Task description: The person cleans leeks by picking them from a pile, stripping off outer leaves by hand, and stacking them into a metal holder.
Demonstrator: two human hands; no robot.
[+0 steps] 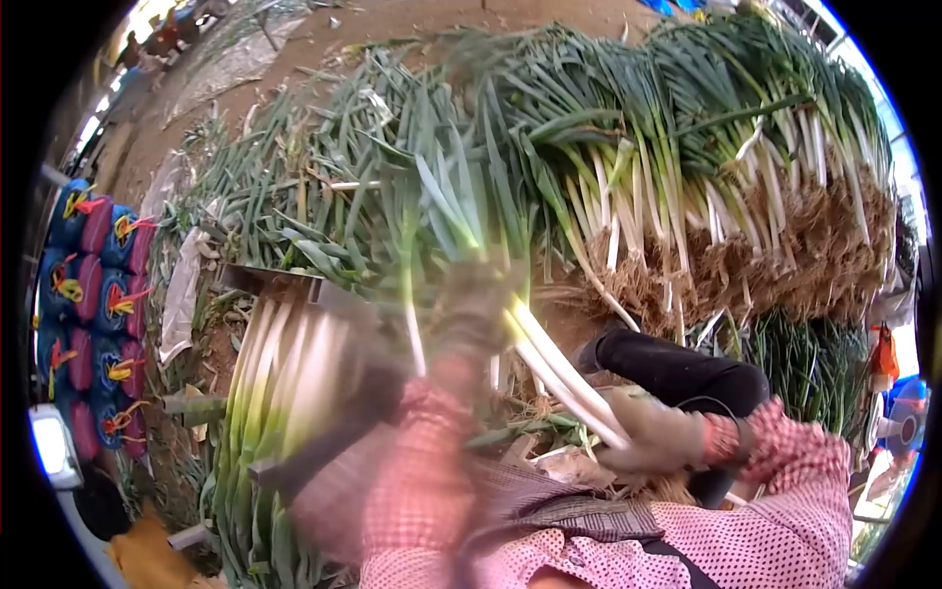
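Observation:
My right hand [653,432], in a pale work glove, is closed around the white lower ends of a couple of long green onions [561,371]. Their green leaves stretch up and away from me. My left hand [471,299], gloved too, is smeared by motion beside the upper part of these stalks; its fingers cannot be made out. Left of it, a thick row of cleaned green onions [257,393] rests in a metal rack [270,283], white ends away from me and leaves toward me.
A large heap of unpeeled green onions [706,128] with earthy roots [785,250] lies ahead and right. Loose leaves [285,172] cover the ground at front left. Blue and pink bundles with bright ties [98,304] stand far left. A blue fan [905,412] is at the right edge.

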